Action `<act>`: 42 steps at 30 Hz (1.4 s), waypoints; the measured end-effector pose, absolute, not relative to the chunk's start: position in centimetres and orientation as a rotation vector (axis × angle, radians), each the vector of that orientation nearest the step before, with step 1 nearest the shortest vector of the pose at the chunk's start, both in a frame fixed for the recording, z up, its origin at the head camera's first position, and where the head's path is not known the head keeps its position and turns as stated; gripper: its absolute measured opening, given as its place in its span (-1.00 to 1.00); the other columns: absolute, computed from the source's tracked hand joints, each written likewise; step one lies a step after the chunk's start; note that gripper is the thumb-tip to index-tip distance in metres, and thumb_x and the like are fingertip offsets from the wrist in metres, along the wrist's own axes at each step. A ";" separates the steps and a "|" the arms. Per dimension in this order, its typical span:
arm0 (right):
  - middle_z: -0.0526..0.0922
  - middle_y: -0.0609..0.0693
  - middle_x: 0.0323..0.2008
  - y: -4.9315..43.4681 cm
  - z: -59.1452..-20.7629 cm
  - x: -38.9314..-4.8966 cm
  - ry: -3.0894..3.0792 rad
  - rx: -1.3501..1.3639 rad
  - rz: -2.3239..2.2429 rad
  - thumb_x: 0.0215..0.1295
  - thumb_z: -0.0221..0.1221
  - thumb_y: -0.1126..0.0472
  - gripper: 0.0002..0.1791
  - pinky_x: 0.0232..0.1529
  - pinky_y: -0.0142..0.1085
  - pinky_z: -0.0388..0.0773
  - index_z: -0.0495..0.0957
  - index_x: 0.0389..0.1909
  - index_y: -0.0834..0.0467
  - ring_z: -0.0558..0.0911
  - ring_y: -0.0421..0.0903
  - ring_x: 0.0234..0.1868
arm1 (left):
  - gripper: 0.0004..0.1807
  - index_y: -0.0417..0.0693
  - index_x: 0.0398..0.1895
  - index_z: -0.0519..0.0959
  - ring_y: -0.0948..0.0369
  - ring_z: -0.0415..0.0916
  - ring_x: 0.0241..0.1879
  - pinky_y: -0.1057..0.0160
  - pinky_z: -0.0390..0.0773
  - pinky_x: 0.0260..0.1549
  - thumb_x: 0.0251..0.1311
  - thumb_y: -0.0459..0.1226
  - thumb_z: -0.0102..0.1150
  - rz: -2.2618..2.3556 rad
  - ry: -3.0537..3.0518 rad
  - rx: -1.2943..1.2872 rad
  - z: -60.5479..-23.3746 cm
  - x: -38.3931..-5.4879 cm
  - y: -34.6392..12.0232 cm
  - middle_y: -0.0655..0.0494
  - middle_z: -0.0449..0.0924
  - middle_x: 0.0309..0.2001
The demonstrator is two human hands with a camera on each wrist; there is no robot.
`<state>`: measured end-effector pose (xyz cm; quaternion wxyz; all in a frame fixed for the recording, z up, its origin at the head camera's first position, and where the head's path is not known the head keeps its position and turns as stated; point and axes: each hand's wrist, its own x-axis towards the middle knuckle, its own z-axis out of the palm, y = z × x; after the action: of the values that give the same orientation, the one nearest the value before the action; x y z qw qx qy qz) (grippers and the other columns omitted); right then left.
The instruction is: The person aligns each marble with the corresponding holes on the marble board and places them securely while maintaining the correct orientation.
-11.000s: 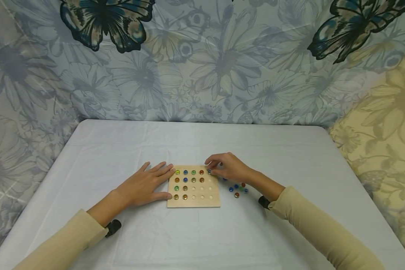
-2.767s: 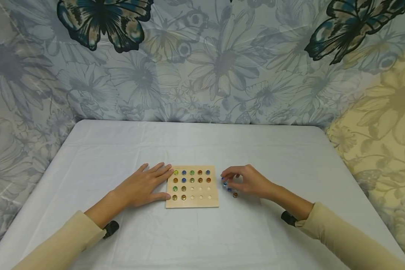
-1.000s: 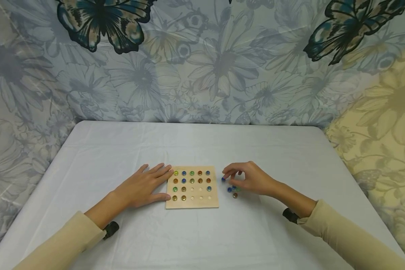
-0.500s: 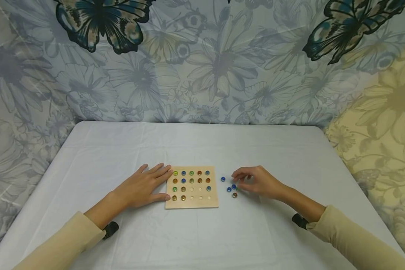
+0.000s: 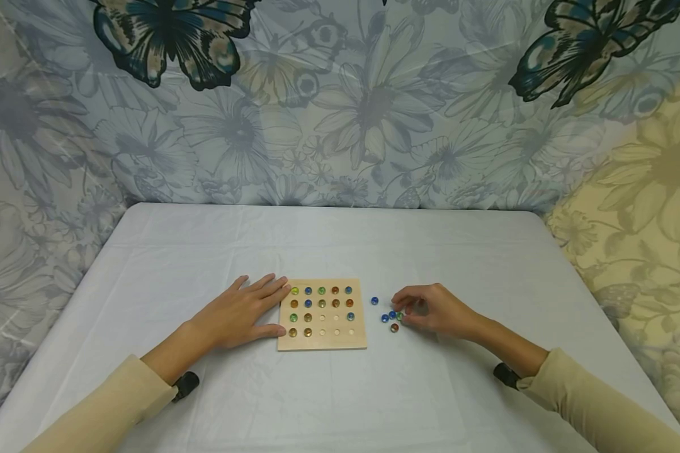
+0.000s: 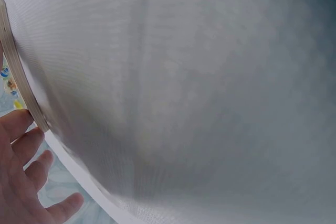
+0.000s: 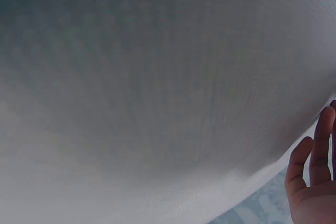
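Observation:
On the white table lies a light wooden board [image 5: 328, 343] with rows of round hollows, many of them holding glass marbles. My left hand [image 5: 235, 318] rests with spread fingers on the board's left edge; in the left wrist view its fingertips [image 6: 35, 136] touch the board's side [image 6: 22, 82]. To the right of the board, my right hand [image 5: 439, 309] has its thumb and curled fingers at a green marble [image 5: 399, 316]. Close beside it lie blue marbles [image 5: 385, 318] and a reddish-brown marble [image 5: 394, 328]. The right wrist view shows only some fingers [image 7: 321, 150], without the marble.
A single blue marble [image 5: 374, 301] lies apart, between the board and the right hand. Bare hollows [image 5: 337, 331] show in the board's two nearer rows. A patterned cloth [image 5: 340, 126] hangs behind the table's far edge.
A blue marble now sits in the third row's right hollow, bare 2.8 s ago. My right hand has moved right and nearer, from the lone blue marble to the green one. My left hand stays put.

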<state>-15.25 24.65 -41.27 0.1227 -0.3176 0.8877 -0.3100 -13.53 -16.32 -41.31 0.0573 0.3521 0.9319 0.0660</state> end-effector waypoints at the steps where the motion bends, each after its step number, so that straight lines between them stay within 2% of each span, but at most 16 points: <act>1: 0.74 -0.18 -0.20 24.6 -41.3 -15.3 2.592 -0.929 -0.904 0.16 0.40 0.37 -0.66 -0.19 -0.28 0.57 0.65 -0.03 0.16 0.60 -0.30 -0.27 | -0.11 -0.04 0.55 0.19 -0.03 0.07 0.50 -0.33 0.14 0.31 0.32 0.28 0.01 0.199 2.827 1.069 -41.3 -13.5 -16.3 0.02 0.14 0.53; 12: 0.73 -0.18 -0.20 24.6 -41.3 -15.4 2.612 -0.964 -0.873 0.16 0.38 0.40 -0.69 -0.18 -0.31 0.59 0.66 -0.06 0.16 0.63 -0.28 -0.24 | -0.12 -0.05 0.54 0.20 -0.04 0.09 0.49 -0.34 0.15 0.30 0.33 0.28 0.00 0.201 2.836 1.076 -41.3 -13.5 -16.4 0.00 0.16 0.52; 30: 0.75 -0.12 -0.19 23.6 -40.1 -16.3 2.621 -1.009 -0.844 0.19 0.34 0.41 -0.71 -0.14 -0.23 0.60 0.66 -0.05 0.20 0.65 -0.23 -0.22 | -0.11 -0.03 0.55 0.18 -0.03 0.07 0.50 -0.33 0.13 0.31 0.33 0.29 -0.02 0.196 2.823 1.064 -41.5 -13.6 -16.3 0.02 0.13 0.53; 42: 0.76 -0.11 -0.20 21.9 -40.2 -16.2 2.539 -1.056 -0.922 0.19 0.34 0.41 -0.70 -0.15 -0.24 0.59 0.65 -0.04 0.21 0.67 -0.26 -0.20 | -0.11 -0.03 0.55 0.19 -0.03 0.07 0.50 -0.33 0.14 0.31 0.32 0.29 0.00 0.203 2.820 1.057 -41.4 -13.6 -16.3 0.02 0.13 0.53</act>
<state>-16.21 21.91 -40.18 0.1205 -0.3614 0.8691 -0.3155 -13.62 -16.27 -41.44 0.0614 0.3495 0.9325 0.0671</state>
